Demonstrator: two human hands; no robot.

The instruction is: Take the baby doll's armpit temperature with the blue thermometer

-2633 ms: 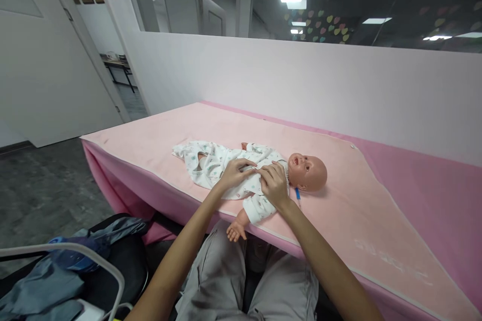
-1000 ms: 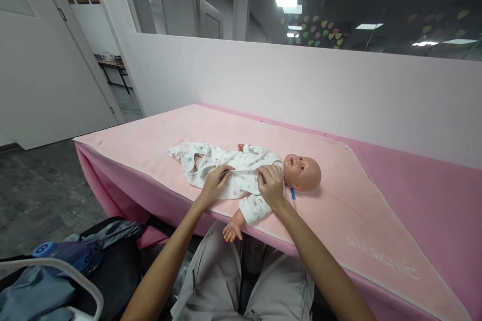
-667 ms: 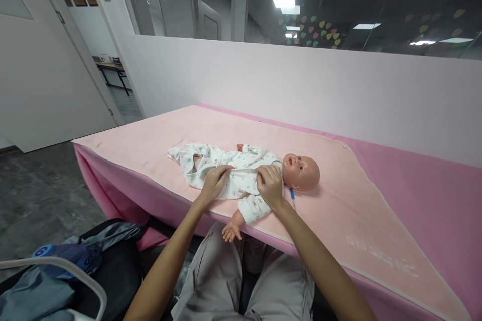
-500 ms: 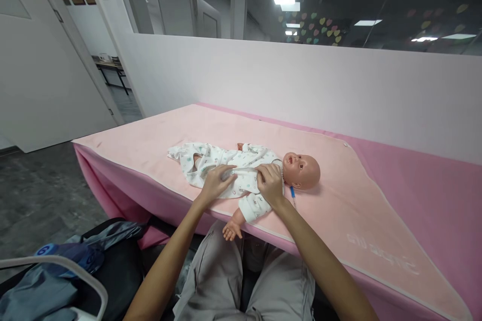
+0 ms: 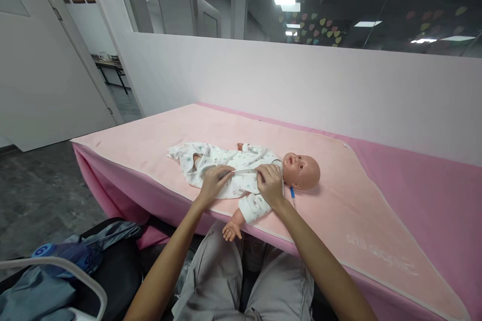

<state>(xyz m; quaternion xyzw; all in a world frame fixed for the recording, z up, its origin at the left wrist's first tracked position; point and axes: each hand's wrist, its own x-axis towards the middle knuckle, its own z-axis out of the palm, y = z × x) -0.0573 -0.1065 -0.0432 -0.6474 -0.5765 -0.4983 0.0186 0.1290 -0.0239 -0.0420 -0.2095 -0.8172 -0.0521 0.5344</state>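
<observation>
A bald baby doll [image 5: 307, 170] lies on its back on the pink table cover, its head to the right. It wears a white patterned garment [image 5: 239, 191]. My left hand [image 5: 214, 181] is closed on the garment's edge at the doll's waist. Near the doll's chest, my right hand [image 5: 270, 180] pinches the same edge, and the cloth runs taut between the two hands. One doll hand [image 5: 232, 229] hangs over the table's front edge. A blue-tipped thin item [image 5: 292, 192] lies by the doll's neck.
The light pink cover [image 5: 339, 210] spreads over a darker pink one. Behind it stands a white wall [image 5: 301, 80] with a window above. A chair [image 5: 120, 261] with clothes and a blue item is at the lower left.
The fingers of my left hand have closed together on the garment's edge; before, the thumb was apart from them. My right hand and the doll have hardly moved.
</observation>
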